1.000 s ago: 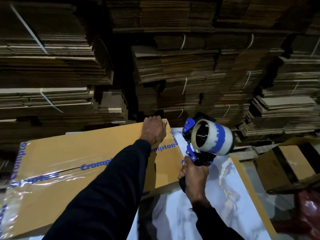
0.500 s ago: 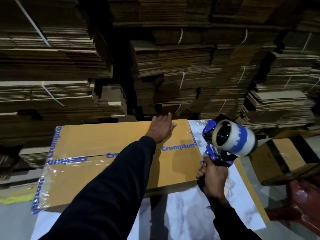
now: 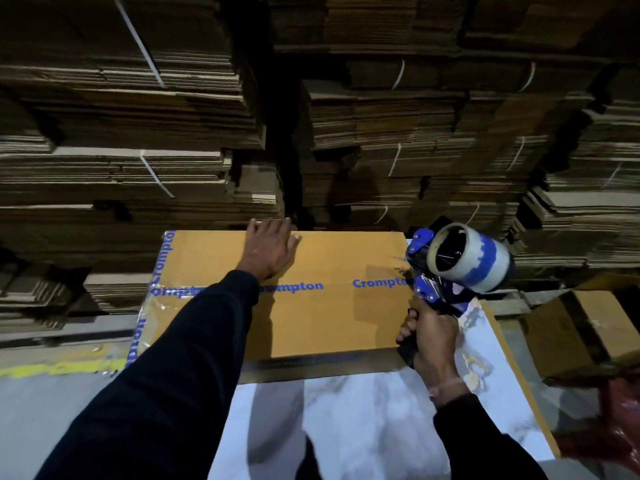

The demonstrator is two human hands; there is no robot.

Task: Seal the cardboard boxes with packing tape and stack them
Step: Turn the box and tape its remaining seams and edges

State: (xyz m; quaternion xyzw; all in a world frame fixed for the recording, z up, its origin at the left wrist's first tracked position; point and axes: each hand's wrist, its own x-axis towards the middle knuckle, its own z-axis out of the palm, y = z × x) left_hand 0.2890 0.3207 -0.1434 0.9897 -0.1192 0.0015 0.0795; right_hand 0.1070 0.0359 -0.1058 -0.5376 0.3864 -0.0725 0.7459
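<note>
A brown cardboard box (image 3: 332, 306) printed with blue "Crompton" lettering lies on a white marbled table top (image 3: 363, 427). Clear tape wraps its left end. My left hand (image 3: 268, 249) rests flat on the box's far edge, fingers spread. My right hand (image 3: 427, 337) grips the handle of a blue tape dispenser (image 3: 457, 265) that carries a roll of clear tape with a blue band. The dispenser's blade end sits at the box's right edge, by the printed seam line.
Tall stacks of flattened, strapped cardboard (image 3: 381, 116) fill the whole background right behind the table. An open brown box (image 3: 588, 327) sits low at the right, with a reddish object (image 3: 623, 427) near it. Grey floor with a yellow line (image 3: 52, 368) lies at the left.
The box has turned square to me and shifted right. My left hand slid along its far edge. The tape dispenser moved right and down to the box's right edge.
</note>
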